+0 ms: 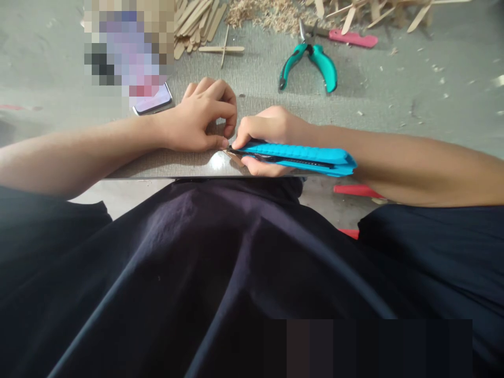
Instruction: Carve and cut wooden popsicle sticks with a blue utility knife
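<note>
While poised at the tabletop's [413, 100] near edge, clasped the blue cutter [303, 157] in right fingers [254, 127], apparently for control; curled left fingers [225, 111] beside the wood sliver [237, 158], couldn't tell if pinching!

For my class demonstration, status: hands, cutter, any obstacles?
Right hand holding blue cutter. Left hand near its tip, grip unclear. Wooden piece by tip. Teal pliers apart, farther back.

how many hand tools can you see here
3: the blue cutter in the right hand, the green-handled pliers farther back on the table, and the pink-handled tool near their tips. Wood shavings could hide more.
</note>
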The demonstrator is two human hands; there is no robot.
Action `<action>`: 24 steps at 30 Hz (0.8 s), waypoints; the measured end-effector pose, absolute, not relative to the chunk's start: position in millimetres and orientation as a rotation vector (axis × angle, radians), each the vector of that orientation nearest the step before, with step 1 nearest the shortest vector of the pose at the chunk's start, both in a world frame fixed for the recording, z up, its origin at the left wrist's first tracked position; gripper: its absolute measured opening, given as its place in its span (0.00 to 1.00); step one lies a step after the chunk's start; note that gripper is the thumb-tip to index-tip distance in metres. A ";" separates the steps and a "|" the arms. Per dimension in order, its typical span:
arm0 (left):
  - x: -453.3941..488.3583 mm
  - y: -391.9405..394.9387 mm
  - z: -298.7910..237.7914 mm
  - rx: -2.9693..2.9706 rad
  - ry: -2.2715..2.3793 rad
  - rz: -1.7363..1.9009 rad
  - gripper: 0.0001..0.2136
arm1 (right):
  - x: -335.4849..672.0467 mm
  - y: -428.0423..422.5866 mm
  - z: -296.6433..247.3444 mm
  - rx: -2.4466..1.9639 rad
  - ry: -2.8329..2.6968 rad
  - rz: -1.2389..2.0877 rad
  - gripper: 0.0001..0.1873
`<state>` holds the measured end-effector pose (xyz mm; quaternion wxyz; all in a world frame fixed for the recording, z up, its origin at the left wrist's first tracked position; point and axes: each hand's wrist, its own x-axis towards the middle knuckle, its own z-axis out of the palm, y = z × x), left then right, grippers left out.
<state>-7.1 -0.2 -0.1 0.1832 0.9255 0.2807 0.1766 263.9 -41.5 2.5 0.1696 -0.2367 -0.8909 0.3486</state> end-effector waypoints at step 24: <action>-11.0 -2.4 5.5 2.590 0.732 0.489 0.12 | 266.5 -43.2 18.0 -0.734 -2.578 0.874 0.19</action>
